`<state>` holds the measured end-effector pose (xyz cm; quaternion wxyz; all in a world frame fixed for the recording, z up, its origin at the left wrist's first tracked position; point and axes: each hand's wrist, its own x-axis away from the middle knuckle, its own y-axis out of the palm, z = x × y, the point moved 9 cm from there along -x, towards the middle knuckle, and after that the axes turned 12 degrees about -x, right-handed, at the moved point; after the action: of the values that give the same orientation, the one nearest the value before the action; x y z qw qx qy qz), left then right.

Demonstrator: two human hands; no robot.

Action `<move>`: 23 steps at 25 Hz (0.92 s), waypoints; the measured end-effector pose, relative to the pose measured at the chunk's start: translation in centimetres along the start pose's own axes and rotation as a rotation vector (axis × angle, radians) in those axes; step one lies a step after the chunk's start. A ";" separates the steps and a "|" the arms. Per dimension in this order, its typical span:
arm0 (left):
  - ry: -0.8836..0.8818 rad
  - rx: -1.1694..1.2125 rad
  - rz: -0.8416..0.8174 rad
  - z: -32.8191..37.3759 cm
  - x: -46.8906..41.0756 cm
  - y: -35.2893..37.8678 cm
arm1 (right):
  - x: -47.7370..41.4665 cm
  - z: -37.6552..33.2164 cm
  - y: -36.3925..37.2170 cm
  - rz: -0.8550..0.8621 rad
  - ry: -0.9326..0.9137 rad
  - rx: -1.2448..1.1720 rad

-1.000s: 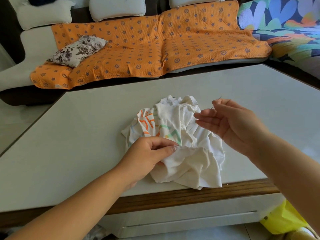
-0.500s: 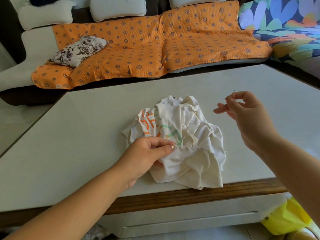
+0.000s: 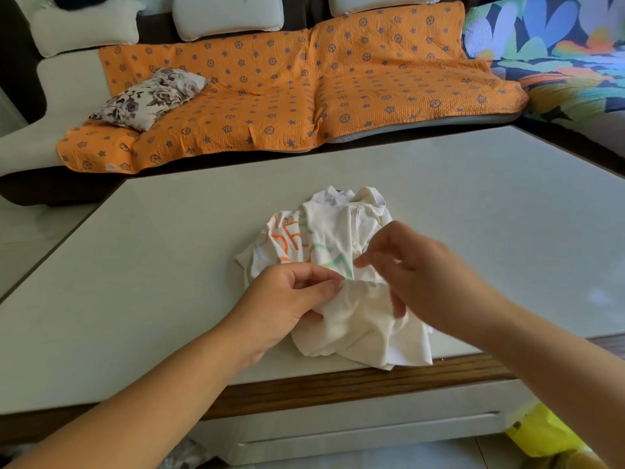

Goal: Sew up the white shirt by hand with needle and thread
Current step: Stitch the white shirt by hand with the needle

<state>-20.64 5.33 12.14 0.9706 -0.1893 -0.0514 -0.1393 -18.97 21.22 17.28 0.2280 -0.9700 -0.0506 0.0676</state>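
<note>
White shirt (image 3: 333, 231) lies crumpled on the table (image 3: 152, 265), near its front edge, approx. centre of view. L hand (image 3: 287, 299) pinches a fold of the hem betw. thumb & forefinger, other fingers curled under the cloth. Most of the shirt spreads from 12 to 5 o'clock of that pinch. R hand (image 3: 426, 275) sits at 3 o'clock of it, over the shirt, fingers bent, thumb against the cloth. It's motion-blurred, so can't tell whether it holds anything. Needle & thread not discernible.
</note>
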 end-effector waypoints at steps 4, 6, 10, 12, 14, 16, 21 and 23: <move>0.065 -0.084 0.016 0.8 0.2 -0.2 | 0.4 1.3 1.3 -0.023 0.081 -0.147; 0.086 -0.140 0.035 0.9 0.2 -0.6 | 0.3 1.4 0.7 0.042 0.075 -0.214; 0.116 -0.194 0.073 1.3 0.2 -1.1 | 0.6 1.3 1.0 0.023 0.069 -0.220; 0.128 -0.182 0.076 1.4 0.2 -1.0 | 0.6 1.4 1.1 0.002 0.082 -0.162; 0.139 -0.190 0.083 1.4 0.2 -1.0 | 0.6 1.5 1.2 -0.026 0.098 -0.114; 0.143 -0.194 0.088 1.3 0.1 -1.0 | 0.6 1.5 1.4 -0.047 0.104 -0.091; 0.135 -0.186 0.089 1.2 -0.1 -0.9 | 0.6 1.4 1.6 -0.061 0.111 -0.097; 0.125 -0.173 0.082 1.0 -0.1 -0.9 | 0.7 1.4 1.7 -0.067 0.113 -0.105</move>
<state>-21.01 4.99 13.39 0.9569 -0.2652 0.0295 -0.1147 -18.43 20.45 15.19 0.1812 -0.9807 -0.0735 0.0024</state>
